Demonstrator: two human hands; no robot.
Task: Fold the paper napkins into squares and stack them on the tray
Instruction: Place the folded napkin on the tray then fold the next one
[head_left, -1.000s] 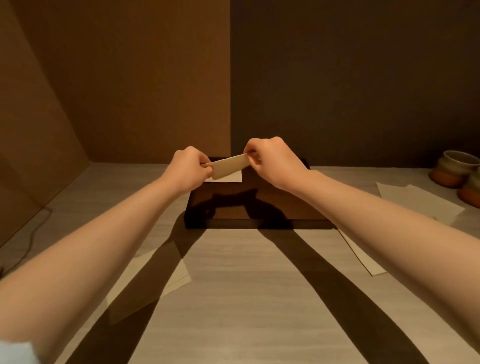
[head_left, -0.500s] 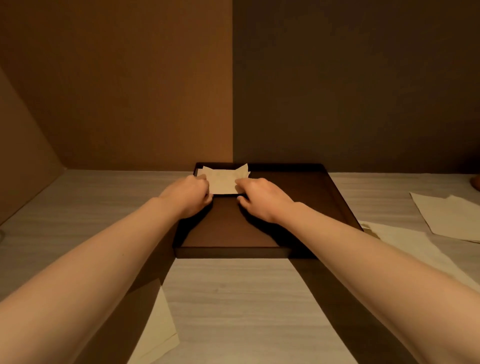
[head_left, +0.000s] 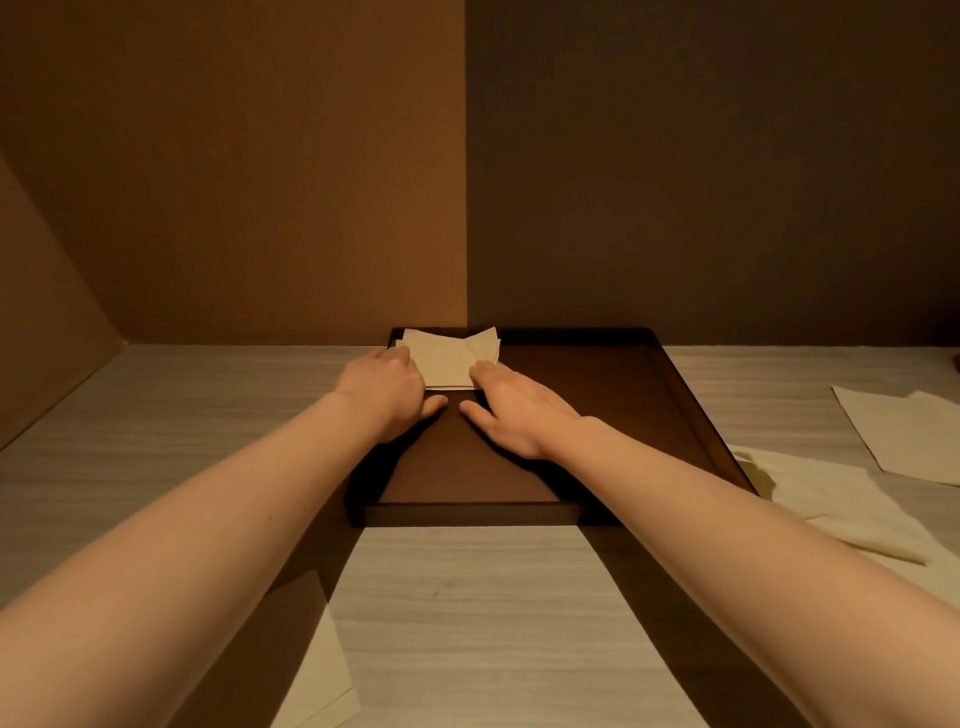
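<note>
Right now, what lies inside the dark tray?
In the tray's far left corner lies a folded napkin stack, with the left hand and right hand resting on its near corners. The visible floor elsewhere is bare; the hands and forearms cover part of it.

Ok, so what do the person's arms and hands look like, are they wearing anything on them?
Nothing worn that shows: both forearms are bare right to the frame's bottom edge, with no sleeves in view. The left hand and the right hand have no gloves, and no rings, watch or bracelets are visible. No markings can be made out in the dim, warm light.
</note>
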